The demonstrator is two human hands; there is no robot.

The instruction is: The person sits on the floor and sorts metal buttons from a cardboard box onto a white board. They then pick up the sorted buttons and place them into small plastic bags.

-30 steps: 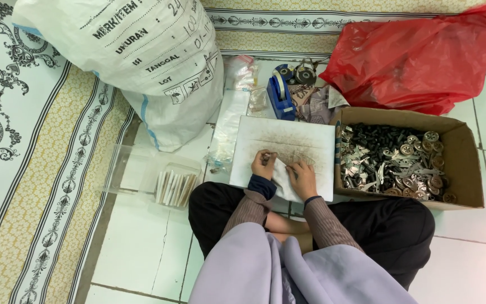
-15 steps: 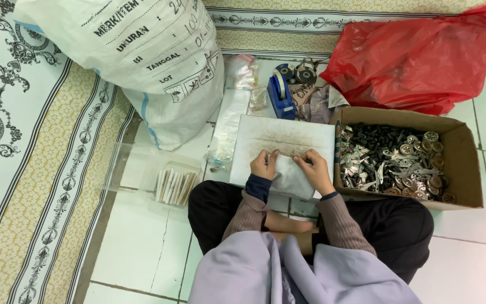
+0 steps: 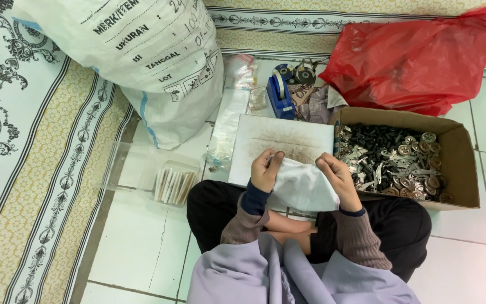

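While both hands, left hand [image 3: 265,169] and right hand [image 3: 337,175], pinch its top corners, the white pouch [image 3: 302,186] looks light, limp, best held by edges.

I can't see inside the white pouch [image 3: 305,188]; my fingertips hide behind it. White sack [image 3: 136,56] cut off at top edge.

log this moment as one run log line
left hand: holds pouch | right hand: holds pouch | under: white board | right: box of metal parts | left: clear tray
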